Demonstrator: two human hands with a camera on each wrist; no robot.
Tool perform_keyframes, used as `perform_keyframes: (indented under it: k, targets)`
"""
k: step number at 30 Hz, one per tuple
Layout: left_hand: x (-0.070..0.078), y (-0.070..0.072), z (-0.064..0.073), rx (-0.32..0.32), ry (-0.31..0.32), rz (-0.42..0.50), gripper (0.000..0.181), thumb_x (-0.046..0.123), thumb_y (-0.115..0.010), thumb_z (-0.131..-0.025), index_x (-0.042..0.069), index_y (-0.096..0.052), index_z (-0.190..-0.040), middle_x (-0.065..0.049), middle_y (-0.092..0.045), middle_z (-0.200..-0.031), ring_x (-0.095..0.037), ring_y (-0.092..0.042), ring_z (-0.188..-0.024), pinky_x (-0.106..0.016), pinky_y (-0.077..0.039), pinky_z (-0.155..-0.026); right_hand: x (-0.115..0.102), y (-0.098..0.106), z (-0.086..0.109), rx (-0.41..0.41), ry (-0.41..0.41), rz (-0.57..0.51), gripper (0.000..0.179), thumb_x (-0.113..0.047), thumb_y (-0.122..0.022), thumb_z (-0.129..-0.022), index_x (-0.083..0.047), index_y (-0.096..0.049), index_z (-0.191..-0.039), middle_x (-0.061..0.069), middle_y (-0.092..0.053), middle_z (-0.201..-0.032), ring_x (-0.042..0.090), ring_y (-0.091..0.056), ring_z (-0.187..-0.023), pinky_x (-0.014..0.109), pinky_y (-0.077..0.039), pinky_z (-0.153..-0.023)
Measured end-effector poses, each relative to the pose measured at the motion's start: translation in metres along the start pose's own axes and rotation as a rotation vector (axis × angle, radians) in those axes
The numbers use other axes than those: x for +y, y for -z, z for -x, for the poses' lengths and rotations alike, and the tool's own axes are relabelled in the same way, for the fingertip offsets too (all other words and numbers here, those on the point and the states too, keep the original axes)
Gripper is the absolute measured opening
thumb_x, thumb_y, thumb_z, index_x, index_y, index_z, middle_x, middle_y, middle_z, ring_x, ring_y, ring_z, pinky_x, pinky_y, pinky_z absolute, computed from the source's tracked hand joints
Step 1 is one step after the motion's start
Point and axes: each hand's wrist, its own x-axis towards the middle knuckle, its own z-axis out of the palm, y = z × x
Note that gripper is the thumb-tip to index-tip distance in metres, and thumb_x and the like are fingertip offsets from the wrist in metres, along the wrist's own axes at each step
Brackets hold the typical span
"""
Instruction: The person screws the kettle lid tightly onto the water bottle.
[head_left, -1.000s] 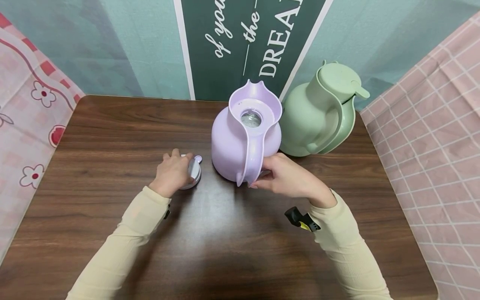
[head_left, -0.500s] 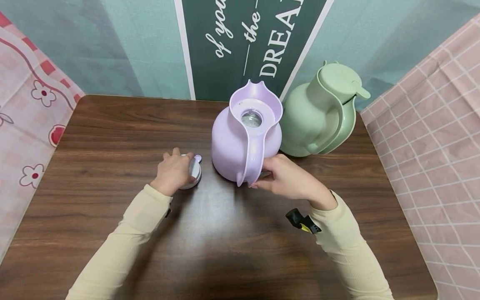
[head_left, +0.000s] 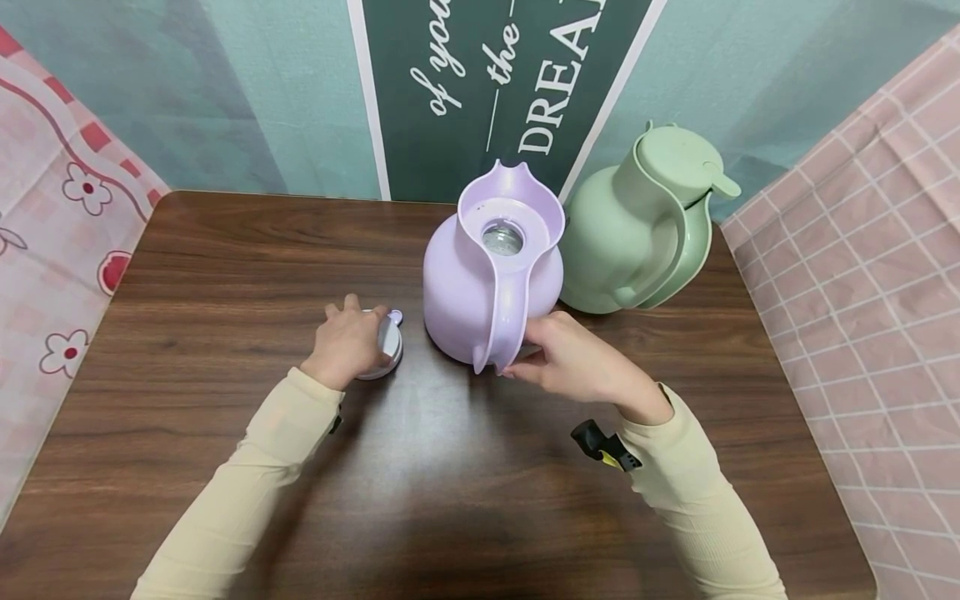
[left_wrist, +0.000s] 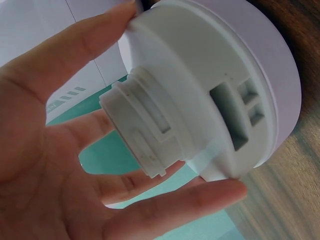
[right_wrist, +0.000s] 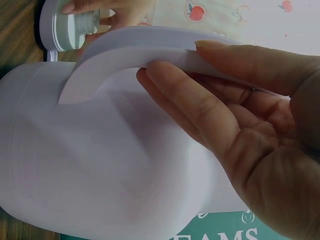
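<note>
A lilac vacuum jug (head_left: 459, 292) stands upright in the middle of the table, its mouth uncovered and a shiny inner liner showing. My right hand (head_left: 581, 358) pinches the jug's handle (right_wrist: 120, 52) between thumb and fingers, low on the handle in the head view. To the left, my left hand (head_left: 345, 346) holds the jug lid (left_wrist: 200, 75) by its rim, thumb on one side and fingers on the other. The lid lies on the table with its lilac top down. Its white threaded plug (left_wrist: 142, 122) points up toward the palm.
A green vacuum jug (head_left: 611, 237) with its lid on stands close behind and right of the lilac one. The wooden table (head_left: 247, 250) meets a teal backdrop (head_left: 300, 100) with a lettered panel, and pink cloths (head_left: 847, 292) hang at both sides.
Almost nothing differs. The right wrist has sunk very slightly, while the lid, both jugs and the left hand keep their places.
</note>
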Motion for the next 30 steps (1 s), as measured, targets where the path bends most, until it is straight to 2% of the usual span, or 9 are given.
perform_keyframes:
  k: [7, 14, 21, 30]
  targets:
    - [-0.0012, -0.0003, -0.0014, -0.007, 0.003, 0.005, 0.072, 0.021, -0.080, -0.062, 0.005, -0.052, -0.126, -0.031, -0.040, -0.108, -0.048, -0.041, -0.094, -0.048, -0.046, -0.057, 0.0002, 0.0002, 0.0000, 0.002, 0.006, 0.000, 0.013, -0.005, -0.072, -0.075, -0.008, -0.066, -0.087, -0.005, -0.065, -0.080, 0.011, -0.058, -0.075, 0.031, -0.045, -0.071]
    - [-0.0035, 0.0019, 0.0004, -0.039, 0.027, 0.038, 0.075, 0.021, -0.080, -0.064, 0.007, -0.048, -0.130, -0.032, -0.036, -0.115, -0.050, -0.037, -0.099, -0.049, -0.046, -0.060, 0.0011, -0.0006, 0.0003, 0.007, 0.007, 0.002, 0.014, -0.005, -0.073, -0.075, -0.008, -0.066, -0.086, -0.005, -0.065, -0.080, 0.011, -0.057, -0.074, 0.031, -0.044, -0.071]
    - [-0.0063, 0.0024, 0.0017, -0.028, 0.039, 0.059, 0.074, 0.022, -0.079, -0.065, 0.008, -0.047, -0.130, -0.032, -0.035, -0.114, -0.051, -0.036, -0.101, -0.052, -0.045, -0.062, 0.0018, -0.0007, 0.0012, 0.013, 0.013, -0.005, 0.014, -0.005, -0.073, -0.075, -0.007, -0.066, -0.086, -0.005, -0.064, -0.079, 0.011, -0.057, -0.072, 0.031, -0.045, -0.069]
    - [-0.0087, 0.0019, 0.0039, 0.001, 0.057, 0.094, 0.074, 0.023, -0.079, -0.065, 0.005, -0.046, -0.128, -0.033, -0.034, -0.112, -0.050, -0.037, -0.097, -0.049, -0.045, -0.058, 0.0011, -0.0004, 0.0010, 0.012, 0.010, -0.010, 0.014, -0.005, -0.072, -0.075, -0.007, -0.066, -0.087, -0.005, -0.064, -0.079, 0.011, -0.057, -0.072, 0.031, -0.044, -0.069]
